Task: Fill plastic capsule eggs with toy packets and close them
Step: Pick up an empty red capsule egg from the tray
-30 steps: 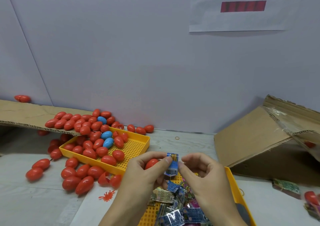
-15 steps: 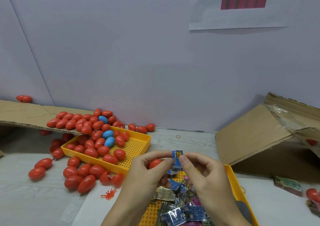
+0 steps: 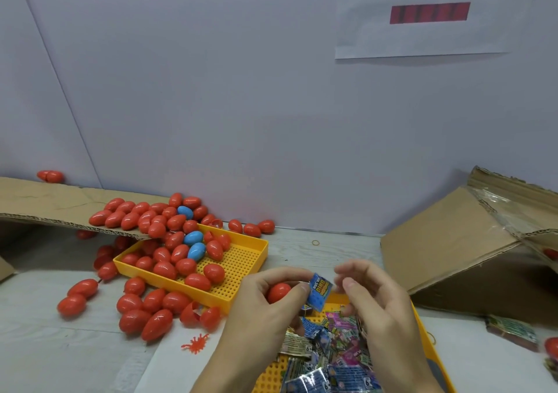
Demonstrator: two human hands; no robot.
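Both hands work just above the near tray: the left hand (image 3: pixel 265 299) grips a red plastic capsule egg (image 3: pixel 278 292) in its curled fingers and pinches a small blue printed toy packet (image 3: pixel 319 291) at its fingertips, while the right hand (image 3: pixel 377 305) hovers just beside the packet with fingers loosely curled, holding nothing that shows. Whether the egg is open cannot be told; the packet is plainly outside it.

Behind, 2 brown cardboard pieces flank the table: a tilted box (image 3: pixel 447 241) on the right, a flat sheet (image 3: pixel 45 202) on the left. A yellow perforated plastic tray (image 3: pixel 241 260) holds many red eggs and 3 blue ones (image 3: pixel 196 250); more red eggs (image 3: pixel 145 302) lie scattered on the table beside it. The near yellow tray (image 3: pixel 422 326) carries a heap of packets (image 3: pixel 335 347).

By that heap, plenty of filling remains, and this egg is, I judge, mid-fill and not yet closed.
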